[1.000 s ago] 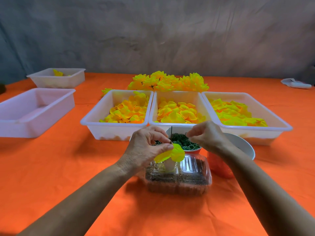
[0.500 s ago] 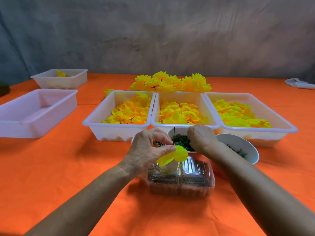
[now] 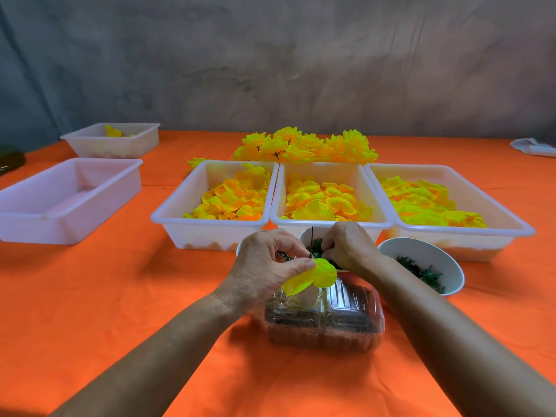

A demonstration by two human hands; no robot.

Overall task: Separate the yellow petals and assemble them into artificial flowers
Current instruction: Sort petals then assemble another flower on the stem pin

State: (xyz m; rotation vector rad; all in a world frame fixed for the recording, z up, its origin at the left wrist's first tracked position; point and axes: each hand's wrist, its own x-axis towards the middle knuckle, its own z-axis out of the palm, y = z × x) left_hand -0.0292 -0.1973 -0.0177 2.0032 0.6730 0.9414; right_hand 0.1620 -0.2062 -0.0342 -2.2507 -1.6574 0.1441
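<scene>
Petals, yellow-green, were pinched betw. thumb and curled fingers of the left hand, held just above a clear plastic clamshell box w/ brownish contents and a small white piece at its top. A thin dark stem rose from that pinch. Right hand sat just beside, fingers curled down into a white bowl of green parts; couldn't tell what, if anything, it had hold of. A second white bowl w/ green pieces stood to the right. Behind, three white trays held loose yellow-orange petals, and finished flowers lay in a heap beyond them on the orange tablecloth. Two more trays sat far left. Risks, as I judged: petals are thin and slick, so a loose pinch could let them slide off the stem or fan out of order; pushing a green part on off-centre could tear the petal hole or bend the stem; the right wrist was close to the bowl rim and might tip it.
</scene>
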